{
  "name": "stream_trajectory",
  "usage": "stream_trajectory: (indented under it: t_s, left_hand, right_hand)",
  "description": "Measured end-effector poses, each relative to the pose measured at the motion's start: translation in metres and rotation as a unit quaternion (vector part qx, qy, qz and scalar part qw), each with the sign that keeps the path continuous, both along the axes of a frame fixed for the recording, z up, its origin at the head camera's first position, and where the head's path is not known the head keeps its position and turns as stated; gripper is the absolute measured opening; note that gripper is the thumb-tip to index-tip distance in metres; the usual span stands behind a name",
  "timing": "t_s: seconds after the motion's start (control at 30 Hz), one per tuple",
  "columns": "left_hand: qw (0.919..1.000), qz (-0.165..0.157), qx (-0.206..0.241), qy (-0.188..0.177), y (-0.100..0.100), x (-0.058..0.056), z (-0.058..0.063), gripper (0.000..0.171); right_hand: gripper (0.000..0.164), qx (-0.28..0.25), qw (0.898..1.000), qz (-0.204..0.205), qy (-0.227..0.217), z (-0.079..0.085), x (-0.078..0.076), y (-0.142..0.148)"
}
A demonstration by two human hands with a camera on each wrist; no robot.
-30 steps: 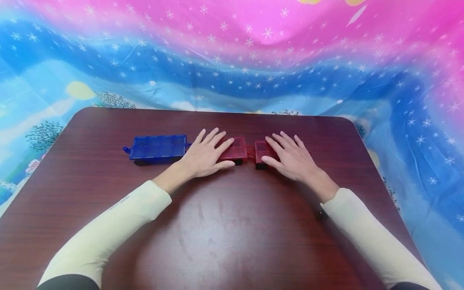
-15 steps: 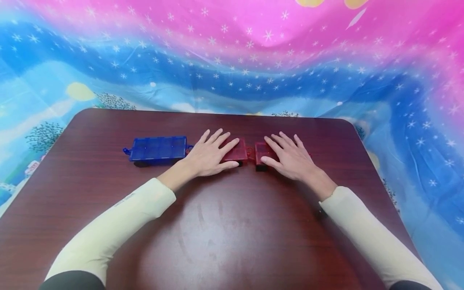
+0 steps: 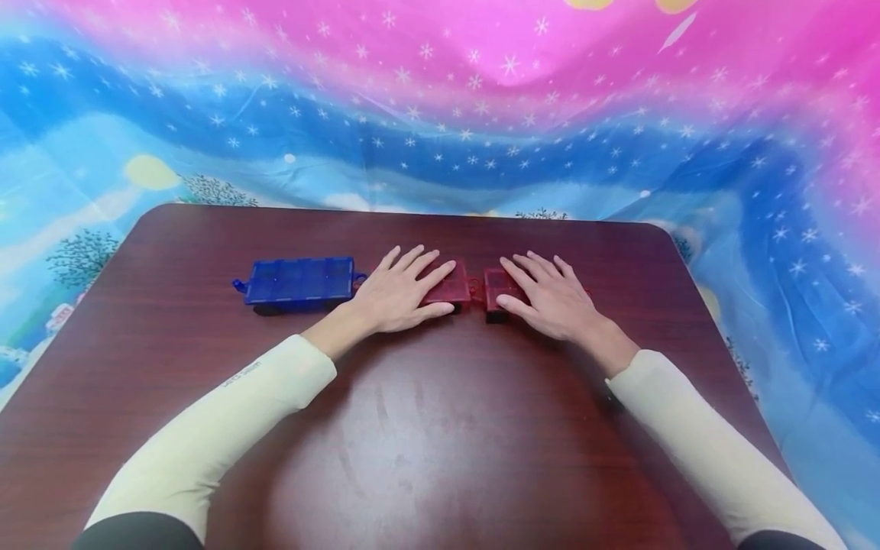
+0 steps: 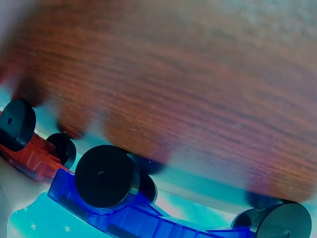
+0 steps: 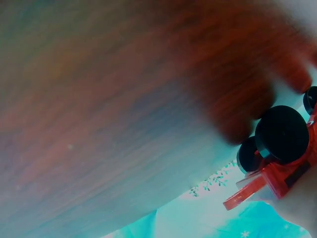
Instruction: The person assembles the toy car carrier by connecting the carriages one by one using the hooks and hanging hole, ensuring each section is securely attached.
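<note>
In the head view, my left hand (image 3: 395, 294) lies with straight, spread fingers over a translucent red wheeled toy car base (image 3: 455, 284), hiding its left part. My right hand (image 3: 555, 299) rests the same way on a second red toy car base (image 3: 492, 298). A small red hook (image 3: 473, 287) bridges the narrow gap between these two; whether it is latched I cannot tell. To the left stands a blue toy car base (image 3: 300, 280), its ring end near my left hand. Black wheels (image 4: 106, 176) show under the blue one in the left wrist view.
All three car bases stand in a row toward the far side of a dark wood table (image 3: 426, 428). Behind the table hangs a pink and blue snowflake-patterned cloth (image 3: 440, 107).
My left hand has slid slightly to the right over the left red car base. The right hand and the blue car base look almost unmoved.
</note>
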State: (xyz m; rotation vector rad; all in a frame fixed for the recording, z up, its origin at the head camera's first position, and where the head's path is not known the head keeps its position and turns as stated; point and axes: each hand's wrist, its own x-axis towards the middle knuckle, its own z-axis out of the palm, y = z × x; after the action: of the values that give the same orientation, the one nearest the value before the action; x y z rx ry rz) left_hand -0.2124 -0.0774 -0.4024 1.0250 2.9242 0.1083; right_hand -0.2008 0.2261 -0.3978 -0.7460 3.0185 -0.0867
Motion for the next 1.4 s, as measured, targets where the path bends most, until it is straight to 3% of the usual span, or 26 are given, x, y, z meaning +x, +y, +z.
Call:
stream_trajectory:
  t_s: [0.63, 1.0, 1.4]
  left_hand:
    - [0.9998, -0.007, 0.018, 0.005, -0.0032, -0.0022, -0.0007, 0.082]
    - [0.9987, -0.011, 0.05, 0.006, -0.0044, -0.0044, -0.0037, 0.082]
    - [0.9975, -0.03, 0.063, 0.011, -0.0034, -0.0055, -0.0045, 0.081]
  right_hand:
    - [0.078, 0.002, 1.0, -0.002, -0.001, -0.0002, 0.0012, -0.0024]
    - [0.078, 0.019, 1.0, -0.007, -0.003, 0.0003, -0.001, -0.0024]
    - [0.081, 0.011, 1.0, -0.022, -0.008, -0.0008, -0.0043, -0.0003]
